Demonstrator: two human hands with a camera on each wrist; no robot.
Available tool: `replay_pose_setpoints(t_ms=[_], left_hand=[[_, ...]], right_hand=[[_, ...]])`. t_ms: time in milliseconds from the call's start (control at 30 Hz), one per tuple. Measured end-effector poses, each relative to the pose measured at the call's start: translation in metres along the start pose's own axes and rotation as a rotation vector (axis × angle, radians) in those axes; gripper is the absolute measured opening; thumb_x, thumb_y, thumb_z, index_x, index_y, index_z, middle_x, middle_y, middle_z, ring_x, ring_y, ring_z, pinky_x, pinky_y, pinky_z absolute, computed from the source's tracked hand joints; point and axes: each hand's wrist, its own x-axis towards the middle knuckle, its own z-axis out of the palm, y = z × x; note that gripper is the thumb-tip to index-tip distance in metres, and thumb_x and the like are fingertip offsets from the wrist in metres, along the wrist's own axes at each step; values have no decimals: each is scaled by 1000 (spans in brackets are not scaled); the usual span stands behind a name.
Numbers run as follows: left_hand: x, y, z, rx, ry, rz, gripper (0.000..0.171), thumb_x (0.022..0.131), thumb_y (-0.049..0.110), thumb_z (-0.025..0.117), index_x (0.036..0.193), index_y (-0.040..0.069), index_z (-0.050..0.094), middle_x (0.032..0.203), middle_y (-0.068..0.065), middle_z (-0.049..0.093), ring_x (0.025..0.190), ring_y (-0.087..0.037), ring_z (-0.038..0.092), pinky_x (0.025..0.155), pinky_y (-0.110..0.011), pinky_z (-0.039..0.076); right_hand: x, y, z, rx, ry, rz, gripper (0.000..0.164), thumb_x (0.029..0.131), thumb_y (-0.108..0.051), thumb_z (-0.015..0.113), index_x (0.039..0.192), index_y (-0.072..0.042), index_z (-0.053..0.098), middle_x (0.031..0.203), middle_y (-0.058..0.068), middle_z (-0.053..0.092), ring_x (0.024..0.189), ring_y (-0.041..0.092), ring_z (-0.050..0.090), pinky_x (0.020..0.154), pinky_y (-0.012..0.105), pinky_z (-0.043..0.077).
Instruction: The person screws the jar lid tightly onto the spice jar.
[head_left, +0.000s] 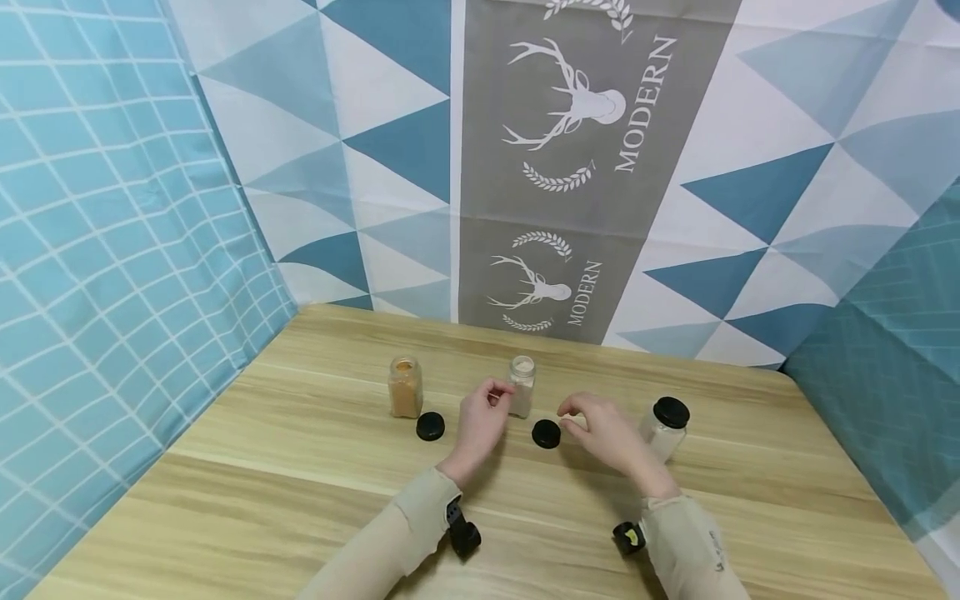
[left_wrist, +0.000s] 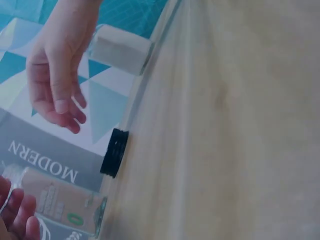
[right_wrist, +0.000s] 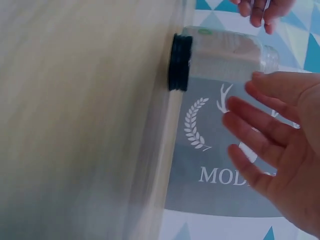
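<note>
A square glass jar of pale powder (head_left: 522, 388) stands upright with its mouth uncovered. My left hand (head_left: 480, 423) is just left of it, fingers curled. Between those fingertips a thin, clear piece (left_wrist: 6, 201) shows in the left wrist view; its kind is too small to tell. A black screw lid (head_left: 546, 433) lies on the table in front of the jar, between the hands. To the right of that lid, my right hand (head_left: 603, 429) hovers with loosely bent fingers and nothing in them. The right wrist view shows these fingers apart from the jar.
On the left stands an uncovered jar of orange powder (head_left: 406, 388), with another black lid (head_left: 431, 426) beside it. A jar with its black lid on (head_left: 670, 417) stands right, partly behind the right hand. Patterned cloth (head_left: 570, 167) hangs behind the wooden table (head_left: 300, 450).
</note>
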Motion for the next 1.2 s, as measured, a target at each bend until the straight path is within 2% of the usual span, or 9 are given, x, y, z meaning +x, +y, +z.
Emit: replay_pose_setpoints(t_ms=[133, 267, 567, 700, 800, 900, 1033, 1200], left_hand=[[8, -3, -4, -51, 44, -32, 7, 84, 2, 56, 90, 2, 59, 85, -9, 60, 72, -13, 51, 60, -21, 43], [16, -8, -6, -105, 43, -90, 12, 84, 3, 55, 96, 1, 57, 92, -12, 59, 80, -18, 53, 67, -25, 44], [30, -28, -5, -252, -68, -191, 27, 88, 3, 52, 114, -3, 52, 115, -19, 54, 101, -27, 52, 85, -35, 45], [31, -21, -8, -318, -147, -204, 34, 88, -2, 49, 121, -9, 47, 122, -25, 49, 111, -35, 48, 92, -42, 42], [29, -13, -10, -328, -202, -215, 36, 89, -2, 46, 124, -10, 45, 125, -26, 49, 115, -37, 46, 96, -47, 39], [30, -19, -8, -344, -244, -241, 37, 90, 1, 46, 127, -7, 45, 126, -23, 50, 117, -34, 46, 100, -46, 36], [33, -33, -2, -353, -254, -244, 36, 90, 3, 47, 126, -5, 47, 126, -20, 51, 118, -31, 46, 101, -45, 35], [33, -38, 2, -336, -245, -233, 34, 90, 4, 47, 124, -3, 48, 123, -17, 52, 115, -30, 46, 100, -44, 36]], right_hand=[[6, -5, 3, 25, -70, 17, 9, 83, -19, 66, 90, -15, 64, 95, -1, 63, 90, 18, 60, 76, 37, 49], [10, -10, 5, 78, -122, 24, 15, 83, -19, 66, 96, -11, 64, 98, 1, 63, 93, 21, 60, 78, 39, 49], [20, -13, 8, 113, -209, 98, 27, 84, -18, 65, 107, -6, 61, 106, 7, 62, 100, 26, 57, 85, 42, 47], [24, -13, 9, 126, -232, 101, 28, 83, -17, 65, 108, -4, 60, 106, 9, 62, 99, 27, 58, 84, 42, 47], [25, -12, 11, 137, -258, 90, 28, 83, -15, 65, 107, -2, 60, 106, 11, 62, 97, 26, 59, 83, 41, 48], [26, -12, 14, 139, -272, 86, 26, 84, -13, 64, 107, -2, 60, 106, 11, 62, 95, 26, 59, 83, 40, 48], [27, -11, 16, 144, -276, 78, 25, 83, -11, 65, 105, -1, 60, 104, 11, 62, 94, 26, 60, 83, 40, 48], [27, -10, 18, 139, -288, 82, 28, 78, -9, 69, 103, 0, 61, 101, 12, 63, 93, 26, 59, 82, 41, 47]])
